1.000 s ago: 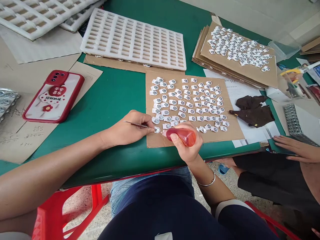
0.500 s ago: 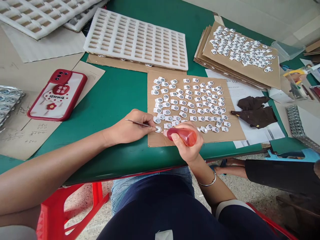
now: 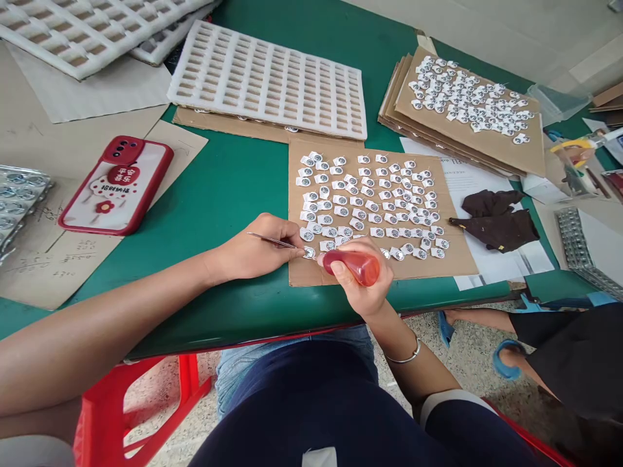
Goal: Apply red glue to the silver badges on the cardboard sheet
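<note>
My left hand (image 3: 260, 250) is closed around thin metal tweezers (image 3: 270, 240), whose back end sticks out to the left. Its fingertips are beside a small round piece (image 3: 309, 252) at the left front edge of a cardboard sheet (image 3: 457, 259). My right hand (image 3: 366, 279) grips a red squeeze bottle (image 3: 357, 266), tilted with its tip pointing left at that piece. Whether the tip touches it cannot be made out. Rows of small round pieces on white tabs (image 3: 373, 206) cover the sheet behind both hands.
A red-framed phone (image 3: 117, 185) lies at left. White foam grid (image 3: 272, 78) rests on cardboard behind. Stacked cardboard (image 3: 403, 110) bears more pieces at back right. A dark cloth (image 3: 506, 227) lies right of the sheet. Another person's legs (image 3: 487, 318) are at lower right.
The other person's legs at the lower right have shifted, and blue footwear now shows there. Both my hands stay almost in place, with the tweezers and bottle still held.
</note>
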`<state>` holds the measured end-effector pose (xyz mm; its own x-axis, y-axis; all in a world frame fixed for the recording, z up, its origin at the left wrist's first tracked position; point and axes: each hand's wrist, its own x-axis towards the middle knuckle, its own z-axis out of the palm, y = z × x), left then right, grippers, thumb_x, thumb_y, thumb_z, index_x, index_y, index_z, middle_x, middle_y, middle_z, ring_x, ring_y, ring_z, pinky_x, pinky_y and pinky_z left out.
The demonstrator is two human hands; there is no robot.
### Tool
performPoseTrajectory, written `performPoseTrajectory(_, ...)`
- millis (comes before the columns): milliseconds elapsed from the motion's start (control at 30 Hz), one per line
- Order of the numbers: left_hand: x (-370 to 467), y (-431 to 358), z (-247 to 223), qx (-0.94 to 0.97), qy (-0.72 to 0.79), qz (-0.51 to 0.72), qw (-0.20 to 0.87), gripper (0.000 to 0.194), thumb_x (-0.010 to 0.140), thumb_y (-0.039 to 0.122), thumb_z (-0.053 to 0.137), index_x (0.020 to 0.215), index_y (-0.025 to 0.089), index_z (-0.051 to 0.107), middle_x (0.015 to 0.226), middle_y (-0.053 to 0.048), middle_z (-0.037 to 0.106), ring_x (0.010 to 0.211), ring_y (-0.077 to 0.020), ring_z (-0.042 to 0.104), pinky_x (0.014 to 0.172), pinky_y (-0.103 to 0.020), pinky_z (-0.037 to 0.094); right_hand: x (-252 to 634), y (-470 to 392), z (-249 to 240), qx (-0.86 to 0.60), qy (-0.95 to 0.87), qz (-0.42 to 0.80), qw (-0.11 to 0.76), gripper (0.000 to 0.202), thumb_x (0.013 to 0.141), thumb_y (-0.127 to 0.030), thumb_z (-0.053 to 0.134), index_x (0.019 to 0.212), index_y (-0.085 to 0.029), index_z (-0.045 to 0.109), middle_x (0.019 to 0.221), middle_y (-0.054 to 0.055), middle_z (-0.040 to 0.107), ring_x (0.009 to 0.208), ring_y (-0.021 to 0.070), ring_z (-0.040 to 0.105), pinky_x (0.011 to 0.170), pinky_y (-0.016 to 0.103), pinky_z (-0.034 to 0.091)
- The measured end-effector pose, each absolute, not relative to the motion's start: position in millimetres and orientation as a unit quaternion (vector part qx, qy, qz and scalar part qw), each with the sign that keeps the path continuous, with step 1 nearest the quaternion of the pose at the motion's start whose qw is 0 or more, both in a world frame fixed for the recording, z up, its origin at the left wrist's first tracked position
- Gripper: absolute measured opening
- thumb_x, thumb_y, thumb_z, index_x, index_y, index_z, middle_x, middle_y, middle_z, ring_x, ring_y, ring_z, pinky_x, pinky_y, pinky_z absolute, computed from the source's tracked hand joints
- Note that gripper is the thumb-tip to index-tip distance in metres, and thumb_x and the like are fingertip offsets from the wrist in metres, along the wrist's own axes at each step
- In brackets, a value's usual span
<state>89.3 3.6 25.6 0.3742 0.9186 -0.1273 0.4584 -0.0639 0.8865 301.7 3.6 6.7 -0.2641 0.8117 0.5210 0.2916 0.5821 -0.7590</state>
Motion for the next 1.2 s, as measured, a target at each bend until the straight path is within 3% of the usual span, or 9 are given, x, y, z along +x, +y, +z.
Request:
performPoseTrajectory(533, 88.8, 3.7, 23.4, 0.687, 0.499, 0.256, 0.462, 0.013, 0.078, 0.023, 0.058, 0.08, 0.015, 0.067, 0.075, -0.002, 0.067, 0.07, -0.0136, 0.061, 0.061, -0.02, 0.046, 299.3, 1.8, 4.3, -0.368, -0.733, 0.292, 0.492, 0.019, 0.072, -0.026, 0.067, 0.088, -0.02, 0.06, 0.08, 0.004, 0.062, 0.073, 0.0179, 0.06, 0.066, 0.037, 0.053)
performPoseTrajectory(667, 88.7, 4.4, 22.7, 0.685, 0.502, 0.255, 0.463, 0.013, 0.077, 0.025, 0.059, 0.077, 0.015, 0.067, 0.073, -0.003, 0.067, 0.068, -0.0133, 0.061, 0.059, -0.02, 0.046, 307.1, 20.8, 7.4, -0.382, -0.582, 0.421, 0.582, 0.022, 0.087, -0.042, 0.045, 0.091, -0.023, 0.054, 0.073, 0.001, 0.058, 0.055, 0.0133, 0.06, 0.039, 0.025, 0.045)
performPoseTrajectory(767, 86.6, 6.9, 28.8, 0.655, 0.522, 0.269, 0.476, 0.015, 0.074, 0.029, 0.063, 0.075, 0.014, 0.066, 0.073, -0.003, 0.067, 0.07, -0.0145, 0.061, 0.059, -0.02, 0.047, 319.7, 53.8, 29.7, -0.386, -0.544, 0.468, 0.58, 0.04, 0.091, -0.05, 0.025, 0.09, -0.022, 0.054, 0.067, 0.001, 0.056, 0.049, 0.0112, 0.057, 0.035, 0.023, 0.039)
performPoseTrajectory(1033, 85.3, 25.0, 58.1, 0.667, 0.572, 0.282, 0.385, 0.015, 0.075, 0.031, 0.065, 0.075, 0.016, 0.065, 0.074, -0.002, 0.067, 0.067, -0.0141, 0.06, 0.056, -0.021, 0.043, 322.0, 120.1, 101.8, -0.339, -0.618, 0.488, 0.515, 0.044, 0.081, -0.064, 0.039, 0.088, -0.022, 0.052, 0.087, 0.005, 0.059, 0.068, 0.0133, 0.06, 0.046, 0.025, 0.046)
performPoseTrajectory(1200, 88.7, 23.0, 44.0, 0.706, 0.559, 0.272, 0.34, 0.015, 0.08, 0.03, 0.059, 0.082, 0.017, 0.065, 0.082, -0.003, 0.068, 0.07, -0.0141, 0.062, 0.059, -0.022, 0.045, 289.9, 118.7, 81.5, -0.322, -0.533, 0.571, 0.535, 0.038, 0.081, -0.06, 0.045, 0.08, -0.022, 0.05, 0.069, 0.0, 0.056, 0.054, 0.0104, 0.055, 0.036, 0.022, 0.038)
